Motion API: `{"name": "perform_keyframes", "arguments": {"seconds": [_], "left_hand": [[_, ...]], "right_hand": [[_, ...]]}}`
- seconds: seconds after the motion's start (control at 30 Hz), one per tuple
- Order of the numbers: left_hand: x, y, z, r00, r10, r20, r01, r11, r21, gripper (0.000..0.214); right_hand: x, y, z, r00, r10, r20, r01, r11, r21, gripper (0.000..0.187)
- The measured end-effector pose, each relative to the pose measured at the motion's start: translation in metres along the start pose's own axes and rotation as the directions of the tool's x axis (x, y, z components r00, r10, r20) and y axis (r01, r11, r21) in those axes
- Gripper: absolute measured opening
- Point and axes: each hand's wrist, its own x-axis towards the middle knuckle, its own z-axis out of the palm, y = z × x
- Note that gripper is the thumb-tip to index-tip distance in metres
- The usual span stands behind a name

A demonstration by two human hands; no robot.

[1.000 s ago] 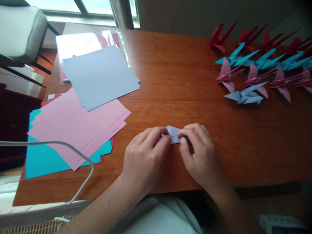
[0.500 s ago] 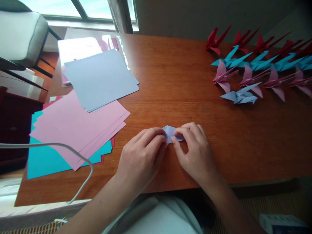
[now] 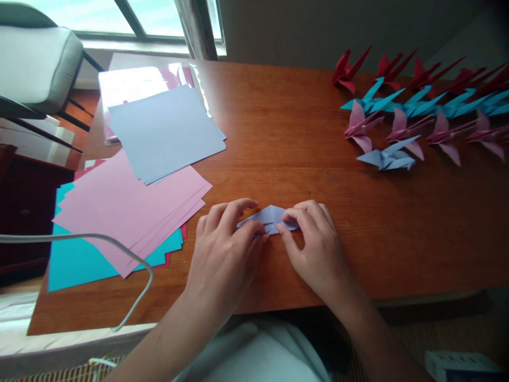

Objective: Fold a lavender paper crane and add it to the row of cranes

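Note:
A small pale lavender-blue folded paper [image 3: 271, 214] lies on the wooden table in front of me, long and low with a peak in its far edge. My left hand [image 3: 228, 241] is at its left part, thumb and index finger together on the near edge. Another left finger is raised and reaches over the paper's left end. At the right end, my right hand [image 3: 314, 233] pinches the paper between thumb and fingers. Those fingertips hide part of the folds.
Pale blue sheets [image 3: 169, 132] overlap pink sheets [image 3: 131, 207], with turquoise sheets [image 3: 83, 262] underneath. A white cable [image 3: 119, 244] crosses the left side. Rows of red [image 3: 345, 71], turquoise [image 3: 371, 101] and pink paper cranes [image 3: 360, 127] stand far right, near a pale blue crane [image 3: 392, 157].
Fingers of my left hand have lifted and spread leftward, uncovering the paper's left part. My right hand keeps its pinch. The view has shifted slightly.

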Motion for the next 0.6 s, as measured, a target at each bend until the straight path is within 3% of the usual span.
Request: {"name": "perform_keyframes", "arguments": {"seconds": [0.6], "left_hand": [[-0.004,-0.003,-0.011,0.996,0.0,0.089,-0.009,0.994,0.104,0.004]], "right_hand": [[0.001,-0.001,0.001,1.0,-0.008,-0.016,0.009,1.0,0.015,0.007]]}}
